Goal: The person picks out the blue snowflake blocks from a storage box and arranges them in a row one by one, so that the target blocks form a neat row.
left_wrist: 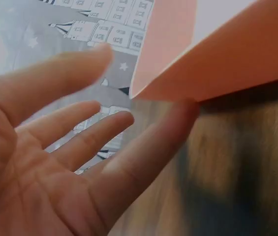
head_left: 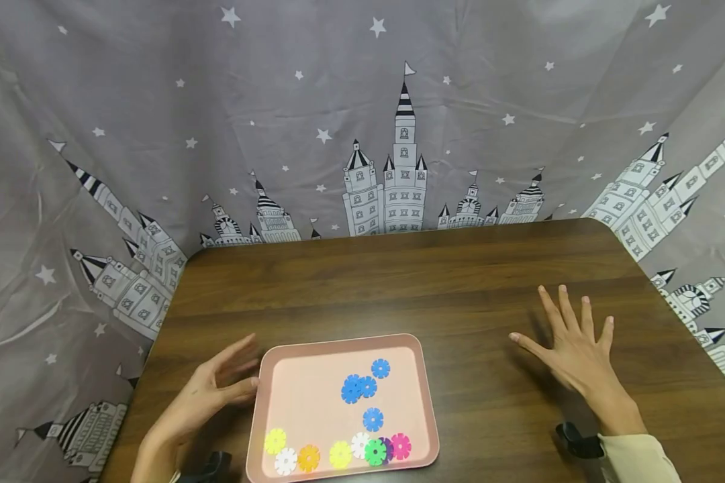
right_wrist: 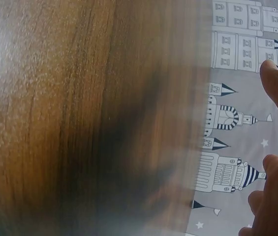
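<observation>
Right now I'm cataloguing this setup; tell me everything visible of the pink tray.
The pink tray is a shallow rectangle with rounded corners and a raised rim, apparently plastic. It lies on the wooden table. Blue notched discs lie right of its middle; discs of other colours line its near side. The left hand is at its left wall, touching or nearly so.

Obscured, cropped and indistinct parts

Purple disc (head_left: 389, 451), in the near right part of the tray (head_left: 308, 402): partly covered by the green disc (head_left: 375, 452). White disc (head_left: 358, 443), just left of that: edge overlapped. Blue discs (head_left: 351, 392), right of the tray's middle: overlapping, count uncertain. Left hand (head_left: 208, 389), left of the tray: contact unclear. Right hand (head_left: 580, 359), right of the tray: largely cropped in right-wrist view. Sleeve (head_left: 637, 459), beyond the tray's right side: cut off by the head view's lower edge.
</observation>
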`<move>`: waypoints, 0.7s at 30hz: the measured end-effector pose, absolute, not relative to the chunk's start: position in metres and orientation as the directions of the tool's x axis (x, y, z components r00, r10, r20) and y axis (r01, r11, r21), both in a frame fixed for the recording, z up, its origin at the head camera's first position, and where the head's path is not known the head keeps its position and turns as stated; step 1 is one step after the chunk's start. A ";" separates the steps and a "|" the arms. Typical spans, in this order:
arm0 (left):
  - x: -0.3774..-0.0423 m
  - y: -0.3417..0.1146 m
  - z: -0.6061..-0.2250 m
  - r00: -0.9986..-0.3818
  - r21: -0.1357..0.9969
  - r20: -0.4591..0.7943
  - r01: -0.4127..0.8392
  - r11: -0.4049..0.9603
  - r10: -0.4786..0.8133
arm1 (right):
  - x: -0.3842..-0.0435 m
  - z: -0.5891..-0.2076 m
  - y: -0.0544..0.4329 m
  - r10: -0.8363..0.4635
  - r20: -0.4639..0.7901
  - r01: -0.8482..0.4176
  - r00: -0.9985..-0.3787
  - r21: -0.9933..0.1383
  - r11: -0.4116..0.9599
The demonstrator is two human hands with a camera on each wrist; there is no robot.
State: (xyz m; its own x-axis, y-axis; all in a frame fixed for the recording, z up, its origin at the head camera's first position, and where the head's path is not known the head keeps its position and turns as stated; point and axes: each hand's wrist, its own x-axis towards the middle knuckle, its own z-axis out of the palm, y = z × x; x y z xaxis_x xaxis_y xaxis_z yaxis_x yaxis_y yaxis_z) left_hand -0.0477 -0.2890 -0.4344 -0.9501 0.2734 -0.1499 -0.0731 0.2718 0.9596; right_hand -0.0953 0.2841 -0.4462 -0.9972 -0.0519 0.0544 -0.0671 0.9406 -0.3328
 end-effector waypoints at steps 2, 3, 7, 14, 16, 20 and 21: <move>-0.048 -0.287 -0.437 -0.932 0.968 -0.166 -0.091 0.236 0.323 | -0.095 -0.446 0.284 -0.053 0.053 -0.067 -0.997 -0.334 0.940; -0.048 -0.287 -0.438 -0.923 0.967 -0.181 -0.105 0.230 0.341 | -0.095 -0.447 0.284 -0.054 0.051 -0.068 -0.997 -0.336 0.939; -0.050 -0.286 -0.441 -0.895 0.960 -0.248 -0.175 0.221 0.371 | -0.095 -0.447 0.284 -0.059 0.047 -0.071 -0.997 -0.341 0.937; -0.052 -0.285 -0.442 -0.901 0.955 -0.260 -0.186 0.233 0.346 | -0.097 -0.440 0.279 -0.104 0.033 -0.106 -0.994 -0.502 0.858; -0.051 -0.285 -0.443 -0.903 0.956 -0.258 -0.186 0.229 0.344 | -0.099 -0.435 0.272 -0.129 0.025 -0.119 -0.991 -0.590 0.799; -0.050 -0.287 -0.444 -0.897 0.954 -0.278 -0.215 0.210 0.344 | -0.103 -0.425 0.253 -0.210 0.048 -0.178 -0.977 -0.725 0.665; -0.050 -0.287 -0.444 -0.895 0.952 -0.286 -0.225 0.207 0.342 | -0.104 -0.424 0.247 -0.231 0.060 -0.198 -0.971 -0.747 0.635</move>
